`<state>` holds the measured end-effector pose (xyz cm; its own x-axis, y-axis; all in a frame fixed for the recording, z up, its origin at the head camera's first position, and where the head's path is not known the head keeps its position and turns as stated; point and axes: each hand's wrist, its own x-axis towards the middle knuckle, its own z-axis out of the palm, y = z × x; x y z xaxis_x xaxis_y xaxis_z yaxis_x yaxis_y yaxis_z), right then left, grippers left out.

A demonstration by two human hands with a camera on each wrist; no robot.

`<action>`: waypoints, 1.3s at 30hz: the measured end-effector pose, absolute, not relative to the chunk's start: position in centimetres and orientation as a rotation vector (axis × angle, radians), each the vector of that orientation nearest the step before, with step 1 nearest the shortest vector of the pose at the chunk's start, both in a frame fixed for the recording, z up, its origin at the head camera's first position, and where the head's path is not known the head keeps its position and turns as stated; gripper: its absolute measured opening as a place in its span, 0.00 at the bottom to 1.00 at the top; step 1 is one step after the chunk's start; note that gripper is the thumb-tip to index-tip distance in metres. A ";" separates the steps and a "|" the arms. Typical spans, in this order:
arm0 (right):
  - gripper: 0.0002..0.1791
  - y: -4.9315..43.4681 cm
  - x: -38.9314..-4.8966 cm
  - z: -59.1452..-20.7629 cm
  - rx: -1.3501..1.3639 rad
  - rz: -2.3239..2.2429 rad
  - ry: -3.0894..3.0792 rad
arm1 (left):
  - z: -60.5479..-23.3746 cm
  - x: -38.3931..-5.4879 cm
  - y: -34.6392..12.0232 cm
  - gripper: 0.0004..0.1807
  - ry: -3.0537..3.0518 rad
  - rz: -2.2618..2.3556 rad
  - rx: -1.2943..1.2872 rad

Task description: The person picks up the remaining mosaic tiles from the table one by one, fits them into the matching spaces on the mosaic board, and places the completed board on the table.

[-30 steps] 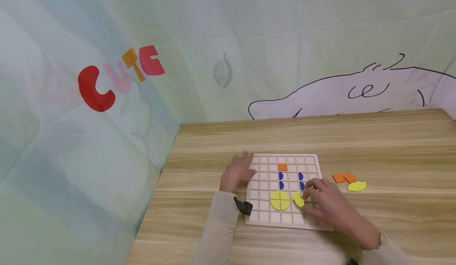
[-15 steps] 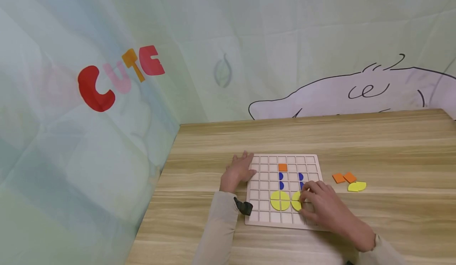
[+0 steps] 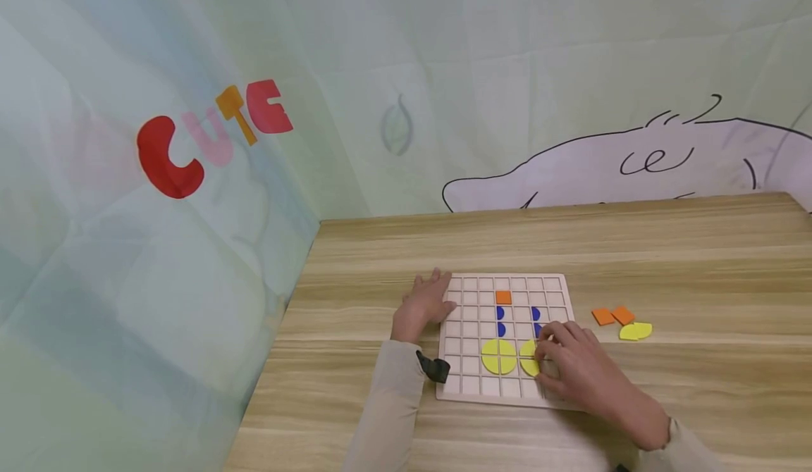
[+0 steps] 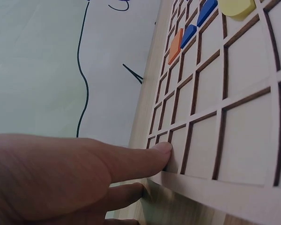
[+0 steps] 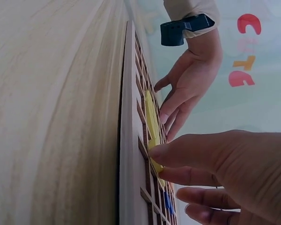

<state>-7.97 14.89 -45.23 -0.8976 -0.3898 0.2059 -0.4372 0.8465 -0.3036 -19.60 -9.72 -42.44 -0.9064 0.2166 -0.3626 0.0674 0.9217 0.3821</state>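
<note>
A pale wooden grid board lies on the table. My left hand rests at its upper left corner with fingers extended, and the left wrist view shows the thumb on the rim. At the lower right cells, my right hand pinches a yellow quarter-circle piece between thumb and index finger; the fingers hide part of it. Left of that hand, yellow pieces form a partial circle. A full yellow circle, an orange square and small blue pieces sit in other cells.
Right of the board, two orange squares and some loose yellow pieces lie on the wooden table. A printed cloth hangs behind and to the left of the table.
My right hand has moved slightly left, and the tilted yellow piece has come down into line with the grid. Over the last half second it barely moves. The left hand stays put.
</note>
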 end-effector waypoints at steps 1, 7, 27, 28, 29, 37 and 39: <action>0.10 14.9 -8.0 -45.2 0.650 0.522 -2.888 | -42.4 -19.6 -9.7 0.33 2.678 0.513 0.209; 0.10 14.8 -7.9 -45.3 0.642 0.532 -2.893 | -42.5 -19.6 -9.7 0.33 2.677 0.518 0.210; 0.15 13.8 -7.9 -45.6 0.607 0.491 -2.835 | -42.3 -19.5 -9.7 0.34 2.673 0.526 0.208; 0.16 13.6 -7.9 -45.6 0.600 0.479 -2.834 | -42.3 -19.5 -9.7 0.34 2.672 0.526 0.208; 0.16 13.6 -7.9 -45.6 0.595 0.469 -2.831 | -42.3 -19.5 -9.7 0.34 2.671 0.529 0.207; 0.13 13.3 -8.0 -45.7 0.571 0.452 -2.835 | -42.2 -19.5 -9.8 0.34 2.667 0.532 0.209; 0.12 13.2 -8.0 -45.7 0.564 0.451 -2.841 | -42.2 -19.5 -9.8 0.34 2.666 0.532 0.210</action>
